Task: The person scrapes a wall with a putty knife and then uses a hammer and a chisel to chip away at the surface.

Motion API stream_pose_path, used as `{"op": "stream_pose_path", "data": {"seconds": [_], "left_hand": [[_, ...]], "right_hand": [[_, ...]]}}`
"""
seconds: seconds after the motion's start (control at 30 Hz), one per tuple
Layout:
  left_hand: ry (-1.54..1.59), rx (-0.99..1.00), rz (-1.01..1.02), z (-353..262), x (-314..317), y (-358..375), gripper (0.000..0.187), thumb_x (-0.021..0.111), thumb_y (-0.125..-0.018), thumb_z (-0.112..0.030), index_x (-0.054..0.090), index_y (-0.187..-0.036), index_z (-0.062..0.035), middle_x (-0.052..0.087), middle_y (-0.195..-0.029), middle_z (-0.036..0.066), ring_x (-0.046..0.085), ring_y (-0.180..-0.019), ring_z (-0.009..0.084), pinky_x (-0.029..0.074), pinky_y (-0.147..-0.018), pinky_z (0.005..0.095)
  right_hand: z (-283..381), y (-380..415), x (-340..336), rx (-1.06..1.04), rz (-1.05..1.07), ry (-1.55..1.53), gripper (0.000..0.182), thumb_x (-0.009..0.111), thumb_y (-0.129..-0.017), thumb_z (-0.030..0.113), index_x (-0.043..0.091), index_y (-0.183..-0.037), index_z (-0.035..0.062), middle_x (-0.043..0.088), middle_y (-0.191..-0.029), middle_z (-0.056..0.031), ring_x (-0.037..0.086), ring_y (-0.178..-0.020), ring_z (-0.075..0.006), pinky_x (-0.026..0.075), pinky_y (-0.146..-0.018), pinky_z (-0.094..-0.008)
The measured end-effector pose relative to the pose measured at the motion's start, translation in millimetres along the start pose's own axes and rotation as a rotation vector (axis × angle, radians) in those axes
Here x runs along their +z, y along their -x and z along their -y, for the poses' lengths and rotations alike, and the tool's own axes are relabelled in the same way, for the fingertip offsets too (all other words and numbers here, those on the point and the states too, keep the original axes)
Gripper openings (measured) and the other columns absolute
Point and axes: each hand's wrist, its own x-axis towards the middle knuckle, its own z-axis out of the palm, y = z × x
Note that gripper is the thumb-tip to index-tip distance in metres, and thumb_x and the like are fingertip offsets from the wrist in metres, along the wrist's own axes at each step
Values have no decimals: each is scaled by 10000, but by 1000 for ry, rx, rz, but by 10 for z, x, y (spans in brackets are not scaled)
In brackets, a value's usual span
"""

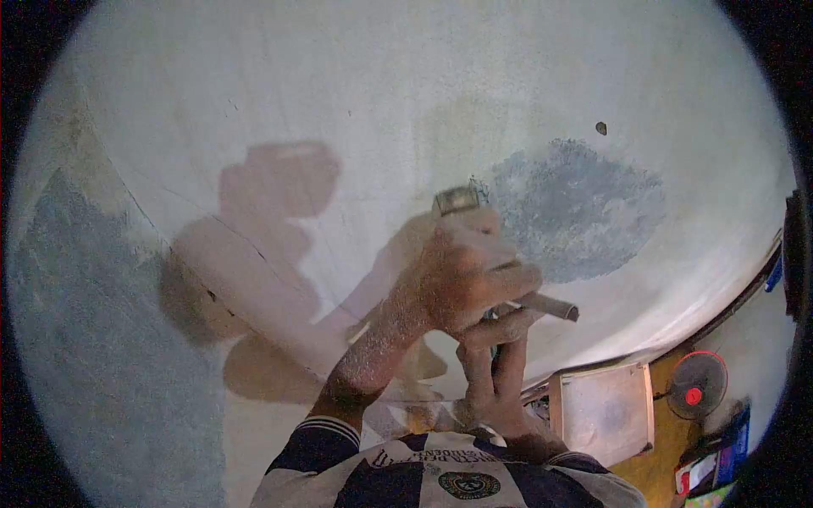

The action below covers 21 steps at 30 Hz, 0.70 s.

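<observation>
Grey rod-like piece (552, 306): juts from beside the hands, in front of the pale wall (364, 76); whether it touches the wall, cannot tell. Wall is the largest item, stained, bearing a mottled grey patch (584, 207) behind and to one side of the hands. Framed panel (603, 411) and fan (696, 389) lie off towards the lower corner. Hands close together, overlapping in view: left hand (466, 271) curled shut, apparently round a squared piece (457, 200) showing at its top; right hand (495, 356) just below, partly hidden, its grip unclear. Which hand bears the rod, cannot tell. Handling, judged by eye: rod probably light and fairly stiff, perhaps crushable if hollow; slipperiness uncertain. Best hold: mid-length, between thumb and fingers, away from the exposed end. Squared piece looks hard; blur hides its material.
</observation>
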Motion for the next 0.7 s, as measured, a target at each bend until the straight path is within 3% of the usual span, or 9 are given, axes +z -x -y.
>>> {"op": "stream_pose_path", "data": {"seconds": [0.07,0.3,0.4,0.57,0.7], "left_hand": [[-8,-7,26,-19,98,139,224,718,-722,-335,621,-754,-136,517,-565,13,559,-529,223,436,-594,368],[-89,9,106,-53,-136,-76,241,723,-750,-345,613,-747,-130,536,-565,15,551,-525,228,435,-582,375],[-36,-29,79,-43,4,87,240,723,-751,-343,612,-747,-130,537,-565,15,549,-526,230,435,-580,376],[-21,-27,78,7,29,57,239,723,-751,-340,609,-746,-130,537,-565,15,545,-528,232,435,-576,377],[-19,-36,76,8,52,107,238,724,-751,-337,607,-746,-130,538,-565,15,543,-529,234,435,-572,378]], "right_hand": [[-40,123,9,129,9,-132,381,486,-1002,172,357,-1302,-25,544,-1136,-173,535,-962,-237,449,-854,-388],[33,36,0,97,35,-188,374,475,-1024,183,335,-1320,3,500,-1100,-107,502,-936,-172,449,-818,-346],[-80,178,-25,249,110,-279,364,480,-1037,221,343,-1319,35,486,-1132,-92,498,-924,-139,455,-770,-313],[140,36,-78,256,97,-362,362,467,-1040,362,396,-1248,75,533,-763,-40,440,-549,-80,326,-469,-239],[78,69,-47,346,109,-446,365,485,-1033,354,393,-1246,71,543,-773,-42,465,-564,-86,351,-480,-245]]}}
